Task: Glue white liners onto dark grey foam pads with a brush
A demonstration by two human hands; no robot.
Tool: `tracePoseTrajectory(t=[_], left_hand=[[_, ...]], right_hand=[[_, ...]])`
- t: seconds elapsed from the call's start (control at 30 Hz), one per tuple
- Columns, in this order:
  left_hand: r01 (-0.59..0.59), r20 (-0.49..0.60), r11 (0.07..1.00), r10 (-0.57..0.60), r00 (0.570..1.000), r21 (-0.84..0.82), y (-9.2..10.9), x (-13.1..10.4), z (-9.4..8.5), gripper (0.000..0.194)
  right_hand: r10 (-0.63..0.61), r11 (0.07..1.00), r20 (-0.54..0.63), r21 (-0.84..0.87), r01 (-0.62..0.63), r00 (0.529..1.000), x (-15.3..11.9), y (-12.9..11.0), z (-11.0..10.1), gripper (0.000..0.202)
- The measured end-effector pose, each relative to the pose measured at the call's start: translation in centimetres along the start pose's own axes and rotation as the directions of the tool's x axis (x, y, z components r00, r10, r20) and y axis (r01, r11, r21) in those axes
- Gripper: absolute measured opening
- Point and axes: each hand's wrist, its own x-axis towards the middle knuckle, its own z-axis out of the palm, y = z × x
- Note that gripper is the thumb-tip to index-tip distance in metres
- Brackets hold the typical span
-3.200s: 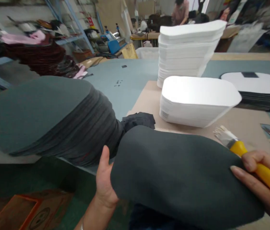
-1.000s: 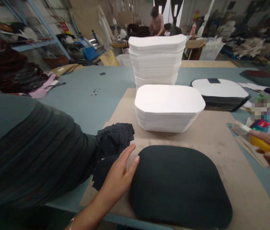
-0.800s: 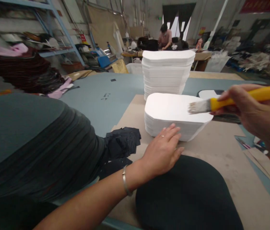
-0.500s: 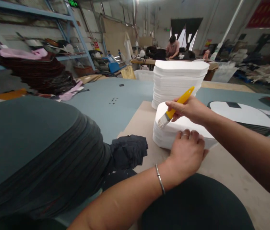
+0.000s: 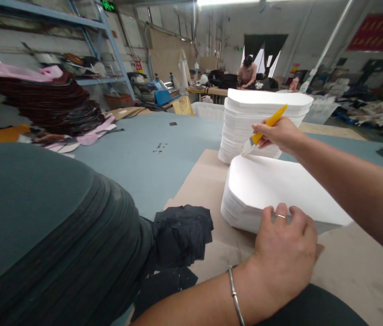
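Note:
A yellow-handled brush (image 5: 269,123) is pinched in my right hand (image 5: 281,133), its pale bristles at the far left corner of the nearer white stack (image 5: 279,181). My left hand (image 5: 286,249), with a ring and a bracelet, rests its curled fingertips on the near edge of that stack; whether they grip the sheets is hard to tell. Directly behind stands a taller white stack (image 5: 262,113). Both stacks are on a brown board (image 5: 198,181).
At the left rises a large stack of dark green pieces (image 5: 41,203), beside a pile of small black pieces (image 5: 182,233). Dark red layered pieces (image 5: 41,104) lie farther back on the green table (image 5: 126,140). A person (image 5: 247,74) works at a far table.
The brush in my right hand has moved from the stack's near left side to its far left corner. My left hand remains at the near edge. The view has shifted.

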Motion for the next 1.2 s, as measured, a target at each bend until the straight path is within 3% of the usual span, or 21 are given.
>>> tracePoseTrajectory(t=[0.07, 0.13, 0.2, 0.53, 0.67, 0.87, 0.93, 1.0, 1.03, 1.1, 1.2], left_hand=[[0.003, -0.001, 1.0, -0.003, 1.0, -0.009, 0.0, 0.0, 0.0, 0.042], [0.01, -0.002, 1.0, -0.01, 1.0, -0.018, -0.1, 0.0, 0.0, 0.045], [0.007, 0.005, 1.0, -0.007, 1.0, -0.024, -0.2, 0.1, 0.0, 0.044], [-0.015, 0.015, 1.0, 0.015, 1.0, 0.021, -0.4, 0.6, 0.5, 0.037], [-0.018, 0.04, 1.0, 0.017, 0.999, 0.02, -0.5, 0.9, 0.3, 0.034], [-0.01, 0.097, 1.0, 0.007, 0.995, 0.027, 0.1, 1.2, -0.5, 0.031], [0.01, 0.163, 1.0, -0.005, 0.987, -0.026, -0.7, 2.1, -1.3, 0.029], [0.082, 0.274, 0.979, -0.027, 0.961, -0.189, -2.8, 4.0, -2.4, 0.039], [0.152, 0.342, 0.939, -0.039, 0.939, -0.309, -4.3, 5.2, -2.9, 0.047], [0.347, 0.416, 0.776, -0.121, 0.901, -0.527, -7.7, 7.6, -3.8, 0.064], [0.547, 0.555, 0.628, -0.211, 0.804, -0.554, -12.1, 10.2, -4.4, 0.076]], right_hand=[[-0.017, 1.0, 0.139, -0.016, 0.02, 0.99, 0.5, 0.1, -1.5, 0.015], [-0.001, 0.999, 0.308, -0.046, 0.016, 0.951, 0.6, 0.3, -3.1, 0.014], [0.045, 0.995, 0.376, -0.098, -0.009, 0.925, 0.5, 0.8, -4.7, 0.014], [0.208, 0.935, 0.103, -0.313, -0.166, 0.973, -3.5, 3.8, -15.8, 0.015], [0.215, 0.887, 0.012, -0.42, -0.19, 0.977, -6.8, 4.2, -18.4, 0.016], [0.15, 0.715, -0.137, -0.669, -0.203, 0.979, -13.4, 3.6, -17.2, 0.021], [0.125, 0.66, -0.145, -0.727, -0.191, 0.981, -15.8, 2.4, -16.4, 0.021], [0.096, 0.631, -0.125, -0.76, -0.158, 0.987, -17.6, 0.8, -15.5, 0.022], [0.069, 0.64, -0.101, -0.759, -0.121, 0.993, -18.3, 0.0, -14.8, 0.024], [-0.007, 0.728, -0.003, -0.686, 0.003, 1.0, -18.9, -1.5, -12.9, 0.027], [-0.125, 0.914, 0.207, -0.356, 0.193, 0.97, -18.3, -2.6, -8.6, 0.028]])
